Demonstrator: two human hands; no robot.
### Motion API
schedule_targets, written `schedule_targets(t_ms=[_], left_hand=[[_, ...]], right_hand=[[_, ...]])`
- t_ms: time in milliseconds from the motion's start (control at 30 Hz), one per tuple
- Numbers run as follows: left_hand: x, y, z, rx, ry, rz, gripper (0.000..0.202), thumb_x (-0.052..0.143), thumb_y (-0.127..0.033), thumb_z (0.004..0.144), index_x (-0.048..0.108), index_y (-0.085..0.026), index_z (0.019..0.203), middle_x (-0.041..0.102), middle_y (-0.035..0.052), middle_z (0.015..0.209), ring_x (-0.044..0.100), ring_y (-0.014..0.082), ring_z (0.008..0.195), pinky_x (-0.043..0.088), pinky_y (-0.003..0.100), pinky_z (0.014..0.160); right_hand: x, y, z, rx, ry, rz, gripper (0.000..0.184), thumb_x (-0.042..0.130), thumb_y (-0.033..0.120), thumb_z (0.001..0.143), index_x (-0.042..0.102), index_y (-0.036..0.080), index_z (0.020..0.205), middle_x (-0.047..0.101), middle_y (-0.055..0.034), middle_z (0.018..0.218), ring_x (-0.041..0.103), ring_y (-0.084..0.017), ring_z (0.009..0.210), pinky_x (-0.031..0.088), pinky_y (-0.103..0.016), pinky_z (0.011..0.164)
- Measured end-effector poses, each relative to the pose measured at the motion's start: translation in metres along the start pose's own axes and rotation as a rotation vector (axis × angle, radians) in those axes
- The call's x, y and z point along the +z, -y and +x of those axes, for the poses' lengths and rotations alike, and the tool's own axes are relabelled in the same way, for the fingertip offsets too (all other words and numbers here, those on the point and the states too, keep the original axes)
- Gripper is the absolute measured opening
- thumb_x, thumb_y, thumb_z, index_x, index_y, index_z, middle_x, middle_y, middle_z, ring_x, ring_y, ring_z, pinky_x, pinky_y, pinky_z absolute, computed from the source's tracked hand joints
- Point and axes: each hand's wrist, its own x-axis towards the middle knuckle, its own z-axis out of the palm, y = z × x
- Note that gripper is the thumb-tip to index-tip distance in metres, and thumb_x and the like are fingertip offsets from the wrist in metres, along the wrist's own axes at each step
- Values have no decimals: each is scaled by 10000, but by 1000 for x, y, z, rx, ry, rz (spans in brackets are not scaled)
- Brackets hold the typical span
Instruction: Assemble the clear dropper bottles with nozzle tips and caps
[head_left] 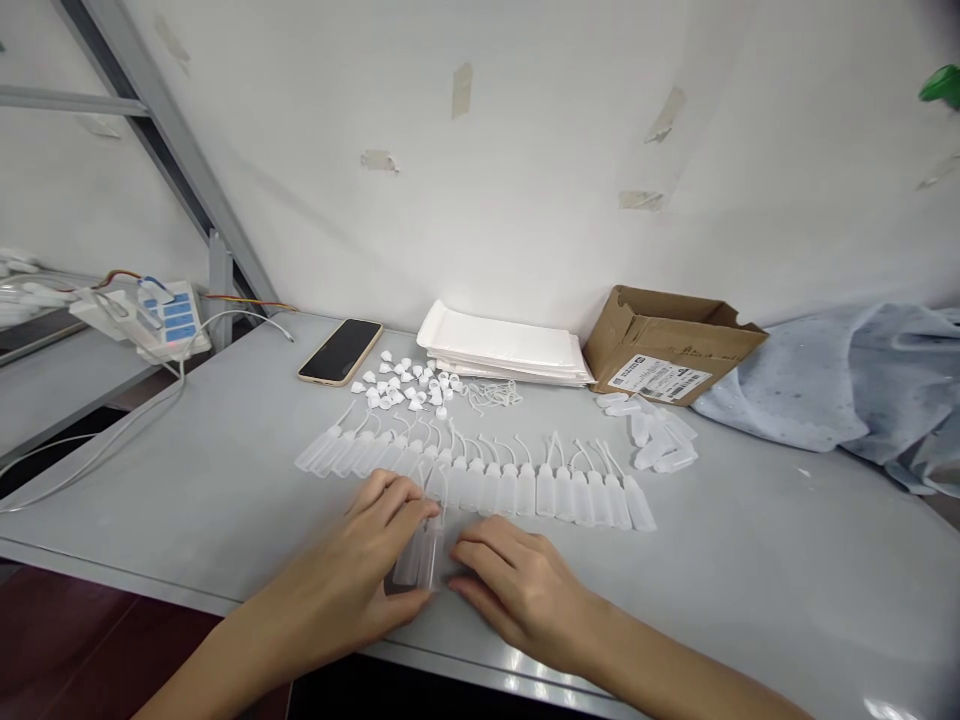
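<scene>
Near the table's front edge, my left hand is curved around small translucent plastic bottles with white strings at their tops. Its thumb and fingers are at the bottles' two ends. My right hand is just right of these bottles, fingers bent, thumb apart from them, nothing visible inside. Whether its fingertips touch the bottles, I cannot tell. Beyond both hands lies a long row of similar bottles, side by side, their strings pointing away from me. Small white caps are scattered behind the row, beside a loose pile of white strings.
A phone lies at the back left, left of stacked white padded envelopes. Further right are an open cardboard box, several loose bottles and a pale blue cloth. A power strip with cables is at far left.
</scene>
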Motion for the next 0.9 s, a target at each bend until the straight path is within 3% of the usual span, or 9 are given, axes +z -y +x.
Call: schedule_targets(t_ms=[900], left_hand=[[-10,6,-1,15,85,6,380,627,-204,768,514,-243,1129,495,37,1093,382,244,1077,423,365,892]], right_hand=[[0,1,2,-14,116,-23,203,476,230,939,588,137,1080,645,-87,966,582,-194,839,524,-288,676]])
